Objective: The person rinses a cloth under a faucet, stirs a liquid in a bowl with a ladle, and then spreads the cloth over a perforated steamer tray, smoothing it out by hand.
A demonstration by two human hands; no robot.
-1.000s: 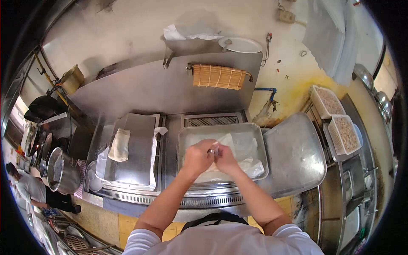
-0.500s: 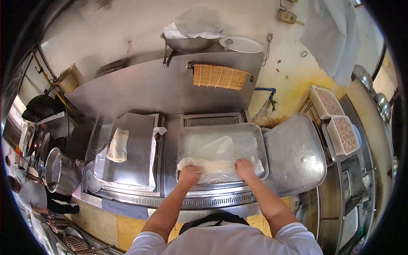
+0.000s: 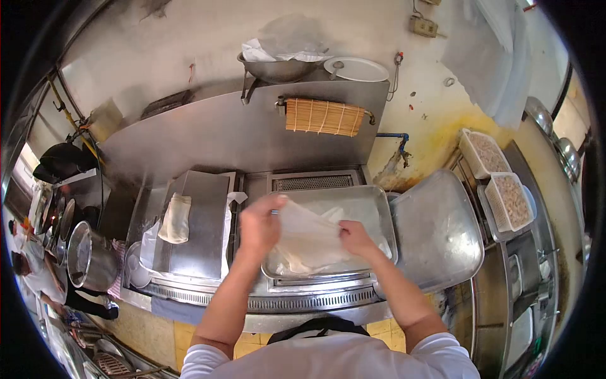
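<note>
A thin, limp white sheet, which looks like a rice noodle sheet, is stretched between my hands over a shallow metal tray. My left hand, a little blurred, grips its upper left corner above the tray's left rim. Fingers of my right hand are closed on its right edge. The sheet's lower part hangs into the tray, where more pale, wet film lies. A folded white sheet rests on the metal board to the left.
A large metal tray leans at the right. Beyond it stand white baskets of pale pieces. A bamboo mat hangs on the back panel, below a wok. At far left are a large pot and another person.
Both hands have lifted the sheet off the tray's front side. My left hand rose up and left, my right hand slightly up, and the gathered sheet spread out between them.
</note>
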